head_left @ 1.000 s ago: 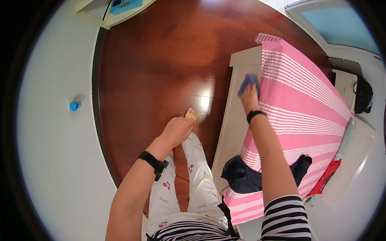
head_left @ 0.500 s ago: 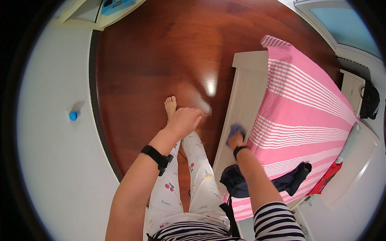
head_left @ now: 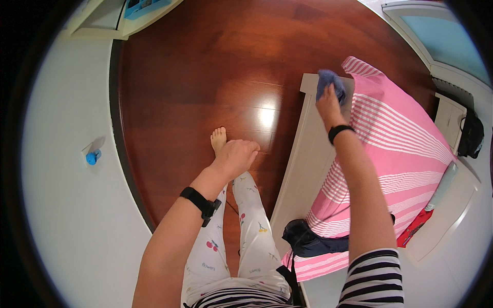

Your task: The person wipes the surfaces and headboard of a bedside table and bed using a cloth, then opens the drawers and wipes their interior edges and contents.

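remotely, i am noting the right hand clutching the blue cloth at the far end of the cream panel — i am advising flat, even pressure; the left hand is curling loosely, contents hidden.

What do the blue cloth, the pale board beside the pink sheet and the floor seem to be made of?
Blue cloth: soft, matte fabric, judging by its bunched folds; the fibre can't be told.
Pale board: probably painted or laminated wood, with a smooth, low-sheen face.
Floor: likely varnished wood or wood-look laminate, from its plank seams and bright, glossy reflections.
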{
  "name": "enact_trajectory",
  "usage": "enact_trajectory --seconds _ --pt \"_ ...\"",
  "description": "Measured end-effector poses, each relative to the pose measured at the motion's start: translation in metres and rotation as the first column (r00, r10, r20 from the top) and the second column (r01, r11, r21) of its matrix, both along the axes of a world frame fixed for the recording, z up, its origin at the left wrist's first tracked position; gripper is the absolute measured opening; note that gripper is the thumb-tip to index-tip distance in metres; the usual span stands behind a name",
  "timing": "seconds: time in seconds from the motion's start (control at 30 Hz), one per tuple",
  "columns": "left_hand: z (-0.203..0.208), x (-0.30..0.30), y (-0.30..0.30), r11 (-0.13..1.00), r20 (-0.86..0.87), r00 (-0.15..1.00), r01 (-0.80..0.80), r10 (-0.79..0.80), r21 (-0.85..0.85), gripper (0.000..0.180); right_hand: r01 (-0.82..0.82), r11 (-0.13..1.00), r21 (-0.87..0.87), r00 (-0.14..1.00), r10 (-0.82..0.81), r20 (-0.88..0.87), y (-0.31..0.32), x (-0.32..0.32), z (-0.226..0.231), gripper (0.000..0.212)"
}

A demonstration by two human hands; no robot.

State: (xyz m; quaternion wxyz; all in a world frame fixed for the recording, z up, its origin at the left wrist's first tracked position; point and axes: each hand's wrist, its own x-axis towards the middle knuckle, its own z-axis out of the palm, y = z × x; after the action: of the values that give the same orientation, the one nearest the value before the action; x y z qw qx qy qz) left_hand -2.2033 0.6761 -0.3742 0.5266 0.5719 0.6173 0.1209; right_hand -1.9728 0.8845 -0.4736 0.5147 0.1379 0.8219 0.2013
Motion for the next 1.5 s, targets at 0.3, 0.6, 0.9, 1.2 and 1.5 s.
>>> enact_trajectory --seconds 0.3,0.6,0.9,1.2,1.5 --pt "-0.063 0.01 0.023 0.999 0.001 1.0 -0.011 0.011 0.035 0.017 0.369 0.926 -0.082 0.929 -0.371 -0.009 0.024 0.0 -0.046 0.032" --pt "-0.108 0.035 -0.002 0.995 0.04 0.995 -0.092 0.09 0.04 0.016 0.582 0.688 -0.433 0.799 -0.387 0.46 -0.245 0.11 -0.104 0.033" --pt "-0.116 0.029 -0.006 0.983 -0.017 0.985 -0.167 0.169 0.07 0.019 0.085 0.986 -0.142 0.967 -0.047 0.249 -0.097 0.032 -0.11 0.047" --pt "-0.151 0.031 0.014 0.974 0.024 0.976 -0.219 0.218 0.063 0.019 0.332 0.935 -0.126 0.941 -0.338 -0.023 0.034 0.009 -0.167 0.029" --pt "-0.162 0.004 -0.031 0.988 -0.053 0.987 -0.15 0.151 0.018 0.016 0.592 0.716 -0.371 0.787 -0.415 0.456 -0.249 0.052 -0.203 0.037"
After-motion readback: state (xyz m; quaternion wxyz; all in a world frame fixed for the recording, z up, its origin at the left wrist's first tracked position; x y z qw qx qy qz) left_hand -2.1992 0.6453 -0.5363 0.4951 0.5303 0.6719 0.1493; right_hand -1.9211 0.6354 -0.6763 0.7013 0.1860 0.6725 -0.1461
